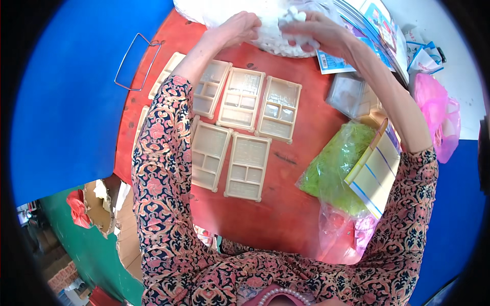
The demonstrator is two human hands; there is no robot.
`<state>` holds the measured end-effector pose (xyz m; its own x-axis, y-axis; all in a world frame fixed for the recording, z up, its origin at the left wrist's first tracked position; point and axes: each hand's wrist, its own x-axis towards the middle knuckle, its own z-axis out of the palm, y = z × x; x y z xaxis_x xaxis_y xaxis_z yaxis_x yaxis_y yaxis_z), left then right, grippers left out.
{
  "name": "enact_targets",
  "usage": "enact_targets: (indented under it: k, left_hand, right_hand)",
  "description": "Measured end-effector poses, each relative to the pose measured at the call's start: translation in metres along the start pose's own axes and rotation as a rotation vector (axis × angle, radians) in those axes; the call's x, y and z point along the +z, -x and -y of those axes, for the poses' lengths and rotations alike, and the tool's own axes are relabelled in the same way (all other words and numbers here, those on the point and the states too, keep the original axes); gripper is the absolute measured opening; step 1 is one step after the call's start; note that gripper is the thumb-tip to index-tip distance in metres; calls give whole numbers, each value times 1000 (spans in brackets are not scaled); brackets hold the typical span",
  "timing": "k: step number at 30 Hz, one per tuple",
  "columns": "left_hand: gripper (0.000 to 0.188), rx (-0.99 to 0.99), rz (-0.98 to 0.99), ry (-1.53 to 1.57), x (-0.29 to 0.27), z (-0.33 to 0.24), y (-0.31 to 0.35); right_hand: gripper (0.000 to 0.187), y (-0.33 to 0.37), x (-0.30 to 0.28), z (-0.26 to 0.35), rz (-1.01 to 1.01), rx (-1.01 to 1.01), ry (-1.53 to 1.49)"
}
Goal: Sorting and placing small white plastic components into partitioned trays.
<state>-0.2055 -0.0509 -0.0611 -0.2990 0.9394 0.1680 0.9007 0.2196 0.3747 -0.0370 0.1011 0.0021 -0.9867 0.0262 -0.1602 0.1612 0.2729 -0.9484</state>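
At the far edge of the red table (286,204), both my arms reach out over a clear plastic bag (280,47) full of small white pieces. My right hand (320,33) is closed around several of the white pieces (292,17), whose exact kind I cannot make out. Beside it, my left hand (236,28) has its fingers bent together at the bag's left side; what they hold, if anything, is hidden. Nearer to me lie cream compartment trays in two rows, among them a tray (242,98), a right-hand tray (278,113) and a front tray (248,171). My left sleeve covers some trays.
On the right sit a bag of green material (337,163), a striped card box (377,173) and a clear plastic container (345,94). Printed sheets (375,30) lie at the far right. A metal wire frame (122,64) stands at the left edge, and a pink bag (434,112) hangs farther right.
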Motion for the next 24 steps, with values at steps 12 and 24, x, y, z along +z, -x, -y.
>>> enact_targets:
  k: [12,24]
  left_hand:
    - [20,549,-636,-218,-16,-31,-21]
    - [10,180,-227,18,35,-26,66]
  right_hand:
    - [17,40,31,-47,34,-210,840]
    - [27,35,54,-79,29,-312,1043]
